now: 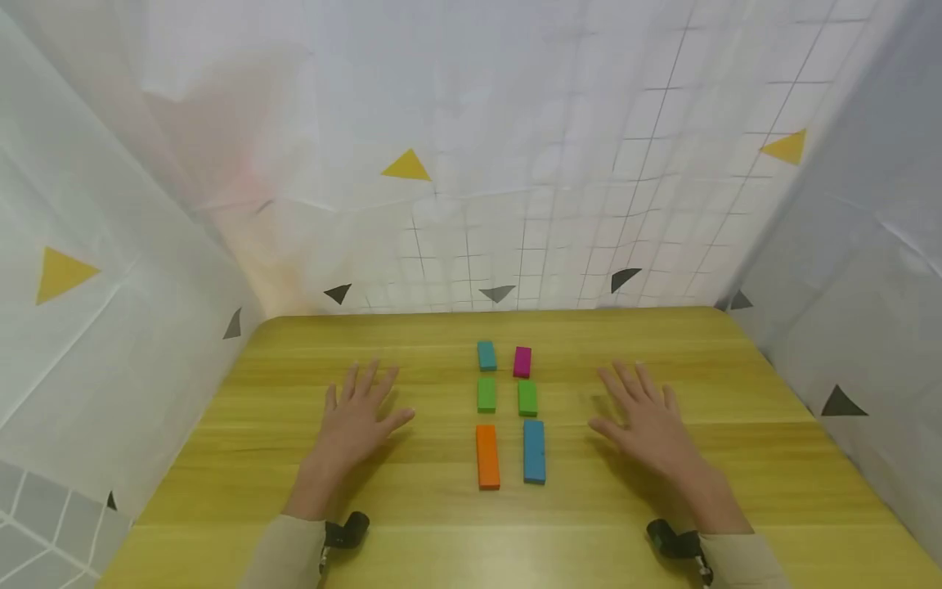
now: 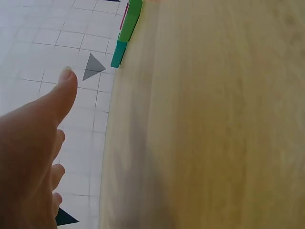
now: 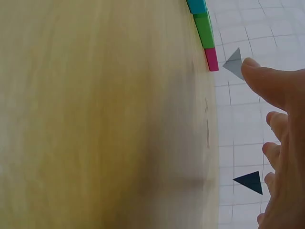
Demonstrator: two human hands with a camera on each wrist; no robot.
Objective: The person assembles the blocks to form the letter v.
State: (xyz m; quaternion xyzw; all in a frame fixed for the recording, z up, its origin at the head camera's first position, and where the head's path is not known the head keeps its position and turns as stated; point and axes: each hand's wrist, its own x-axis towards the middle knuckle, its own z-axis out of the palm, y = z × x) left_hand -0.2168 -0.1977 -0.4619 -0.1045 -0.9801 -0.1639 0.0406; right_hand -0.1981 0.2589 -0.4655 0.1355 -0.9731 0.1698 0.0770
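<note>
- Find on the table two columns: teal block, first green block, orange block at left; magenta block, second green block, blue block at right.
- See left hand and right hand at either side, with fingers spread wide and holding nothing.
- To handle well, probably best to pinch by the long sides, without pushing the next block.
</note>
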